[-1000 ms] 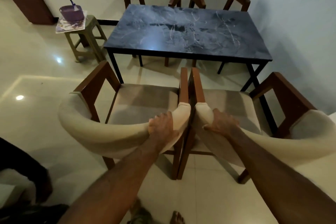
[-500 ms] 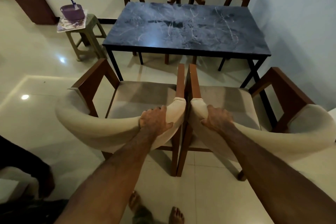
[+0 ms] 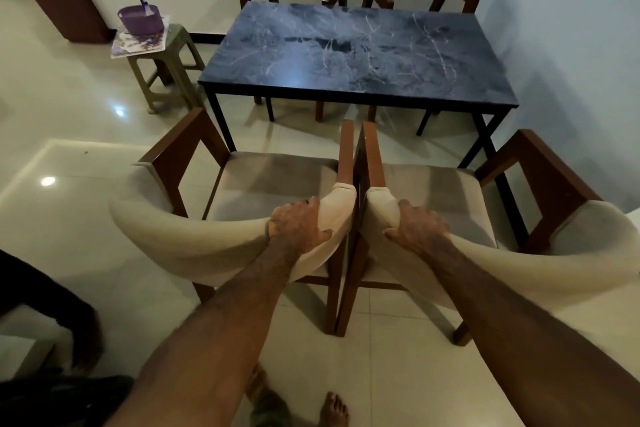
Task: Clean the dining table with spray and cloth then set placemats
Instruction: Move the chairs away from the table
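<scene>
The dark blue marble-look dining table (image 3: pixel 360 52) sits ahead, bare. Left hand (image 3: pixel 298 224) is clamped around the beige padded back of the left wooden chair (image 3: pixel 194 239), right hand (image 3: pixel 417 230) around the matching right chair (image 3: pixel 568 253).

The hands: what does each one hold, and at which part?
Left hand grips the left chair at its padded backrest end; right hand grips the right chair likewise.

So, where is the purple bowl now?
The purple bowl sits on a small stool at upper left, left of the dark table.
</scene>
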